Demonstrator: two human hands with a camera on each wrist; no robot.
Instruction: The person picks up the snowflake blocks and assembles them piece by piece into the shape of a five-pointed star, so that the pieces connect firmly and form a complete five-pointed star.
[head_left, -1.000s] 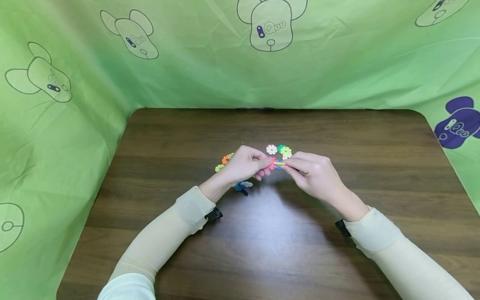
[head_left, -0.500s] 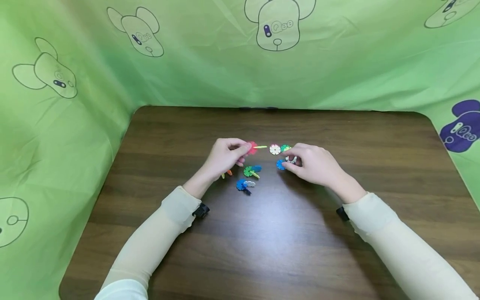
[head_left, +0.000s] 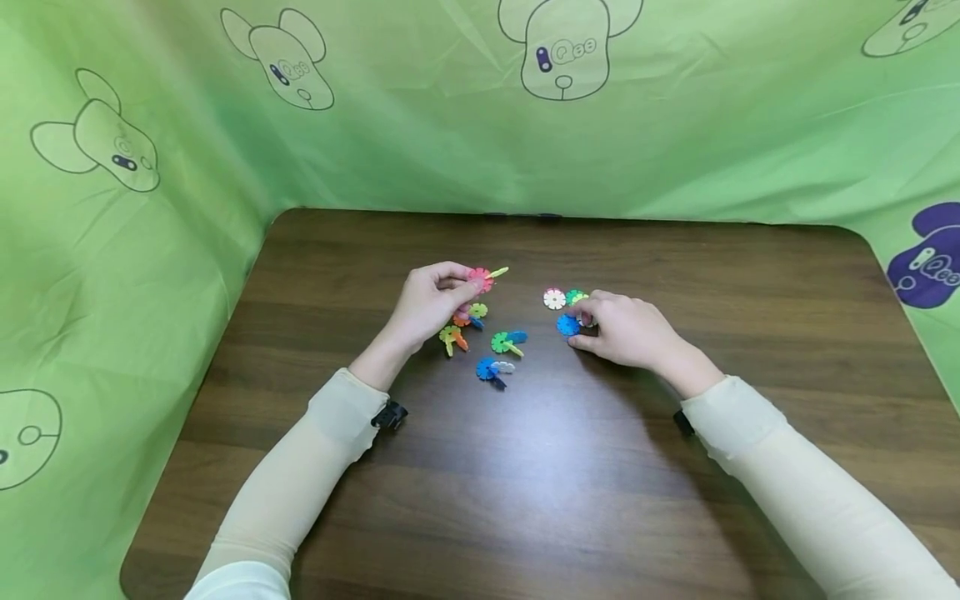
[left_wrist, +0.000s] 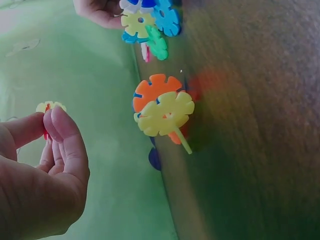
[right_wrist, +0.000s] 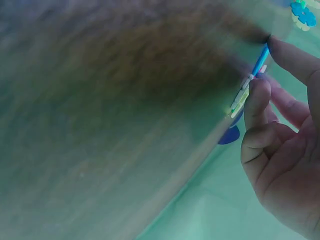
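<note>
In the head view, my left hand [head_left: 431,304] pinches a pink notched, flower-shaped plastic disc [head_left: 482,280] between thumb and fingers. A yellow disc [head_left: 498,272] slots into it and sticks out to the right, edge-on. My right hand [head_left: 630,329] is low over the table, holding a blue flower disc [head_left: 567,325] between thumb and forefinger. Edge-on in the right wrist view, that blue disc [right_wrist: 261,60] spans the two fingertips. A white disc [head_left: 554,298] and a green disc [head_left: 575,297] lie just beyond; further pieces are partly hidden by the right hand.
Joined disc clusters lie on the brown table [head_left: 525,500]: a yellow-orange one [head_left: 453,337], a green-blue one [head_left: 501,342] and a blue-white one [head_left: 487,369]. An orange disc [left_wrist: 156,90] shows under the left hand. Green printed cloth [head_left: 420,150] surrounds the back and sides.
The hands have parted. My left hand has moved left and away with the joined pink and yellow discs. My right hand has let go of the yellow disc and taken hold of the blue one.
</note>
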